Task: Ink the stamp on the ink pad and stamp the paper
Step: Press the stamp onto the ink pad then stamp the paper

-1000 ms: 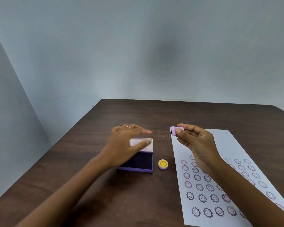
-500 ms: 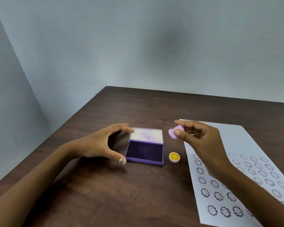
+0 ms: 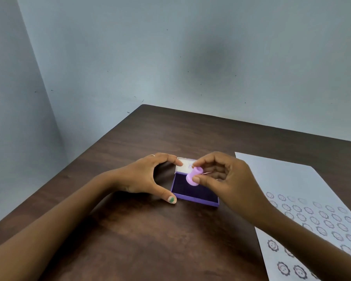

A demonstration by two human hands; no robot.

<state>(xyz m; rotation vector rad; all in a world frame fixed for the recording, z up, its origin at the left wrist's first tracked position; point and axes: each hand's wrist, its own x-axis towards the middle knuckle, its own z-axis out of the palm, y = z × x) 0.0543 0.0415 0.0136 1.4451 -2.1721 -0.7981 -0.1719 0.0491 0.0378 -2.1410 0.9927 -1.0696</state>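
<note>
Stamp (image 3: 194,176), pinched tilted in the right hand (image 3: 227,179) over the pad (image 3: 193,191), should press flat while the spread left hand (image 3: 148,175) steadies the case.

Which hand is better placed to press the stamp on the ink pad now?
Right. The right hand already pinches the stamp over the ink pad; the left hand only braces the pad's side.

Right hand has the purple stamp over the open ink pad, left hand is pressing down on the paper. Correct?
Not quite. In the head view the left hand is at the ink pad, fingers spread around its left side, not on the paper. The rest holds: the right hand holds the purple stamp over the open pad.
</note>
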